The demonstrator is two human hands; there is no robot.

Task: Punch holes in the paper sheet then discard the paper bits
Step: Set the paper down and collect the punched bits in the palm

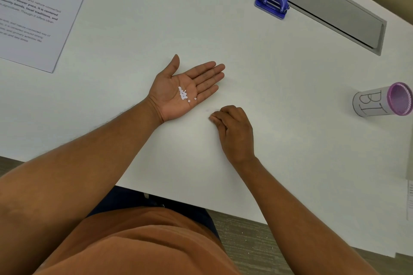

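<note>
My left hand [178, 87] lies palm up on the white table, fingers straight and together. Several small white paper bits [183, 95] rest in its palm. Just to the right, my right hand [234, 131] rests knuckles up with the fingertips pinched together on the table; whether a bit is between them is hidden. The printed paper sheet [38, 11] lies at the far left. The blue hole punch [272, 2] stands at the back, right of centre.
A small cylindrical bin [382, 102] with a pink rim and handwritten letters stands at the right edge. A grey cable hatch [324, 4] is set into the table behind the punch. The table's front edge [201, 205] runs close to my body.
</note>
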